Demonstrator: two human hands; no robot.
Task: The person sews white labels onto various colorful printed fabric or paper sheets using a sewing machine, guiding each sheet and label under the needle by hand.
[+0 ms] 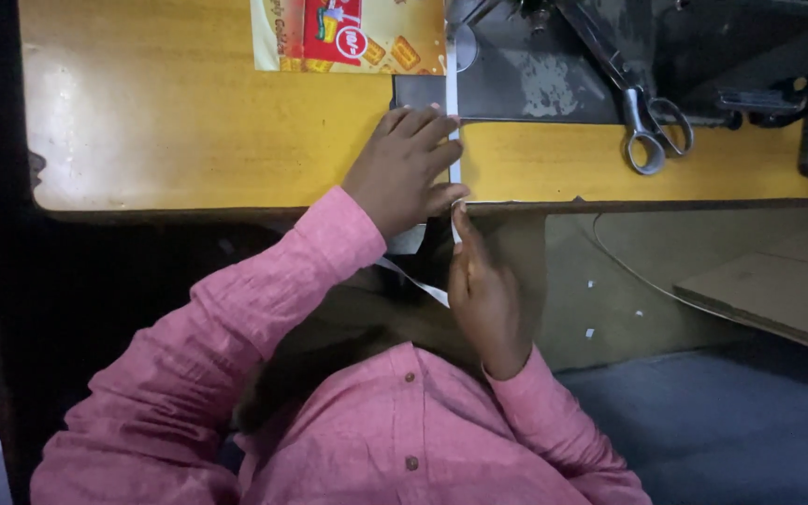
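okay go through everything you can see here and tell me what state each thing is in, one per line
Left hand: flat on the table, fingers spread beside the white strip.
Right hand: pinching the strip at the table edge.
White strip: stretched straight across the table, loose end hanging below.
Scissors: closed, lying on the table.
Yellow table: worn, glossy.
Printed packet: lying flat.

A worn yellow wooden tabletop (161,112) filled the upper view. At its far edge lay a glossy red-and-yellow printed packet (348,36). To the right of the packet sat the dark scuffed metal bed of a sewing machine (535,79), and steel scissors (649,131) rested across that bed's front edge. Below the tabletop, right, leaned a brown cardboard sheet (778,290).
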